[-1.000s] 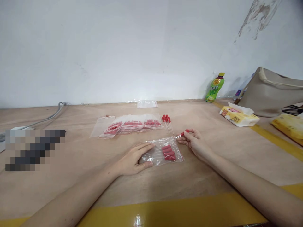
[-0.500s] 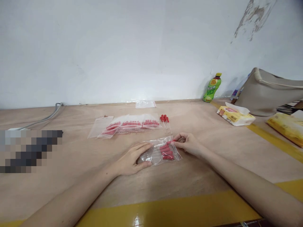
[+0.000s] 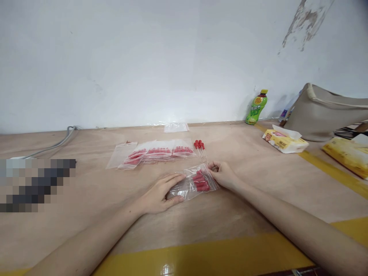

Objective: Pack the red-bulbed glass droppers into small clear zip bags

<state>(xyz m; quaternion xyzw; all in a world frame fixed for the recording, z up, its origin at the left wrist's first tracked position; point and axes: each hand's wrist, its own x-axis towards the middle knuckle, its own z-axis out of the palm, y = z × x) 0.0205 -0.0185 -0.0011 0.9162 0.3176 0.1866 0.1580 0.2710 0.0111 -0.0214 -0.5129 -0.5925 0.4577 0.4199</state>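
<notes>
A clear zip-lock bag (image 3: 185,188) lies flat on the table with several red tube-shaped pieces (image 3: 201,181) inside, near its right end. Over the bag's left end rests my left hand (image 3: 161,193), fingers and thumb spread apart. My right hand (image 3: 222,174) pinches the zip edge at the bag's upper right corner; its fingertips are partly hidden. Just behind that hand lie several red-headed droppers with thin pale stems (image 3: 200,145). Filled zip-lock bags (image 3: 158,150) of red pieces overlap in a row farther back.
Flat clear bags (image 3: 176,127) lie by the wall. At the back right stand a green bottle (image 3: 256,108), a yellow tissue pack (image 3: 285,141) and a grey-beige bag (image 3: 322,115). Another yellow pack (image 3: 346,155) sits at the right edge. A grey cable (image 3: 57,143) runs along the left.
The red piece at my right fingertips has gone into the bag with the others. My right hand has shifted slightly left and now pinches the bag's edge. My left hand stays put.
</notes>
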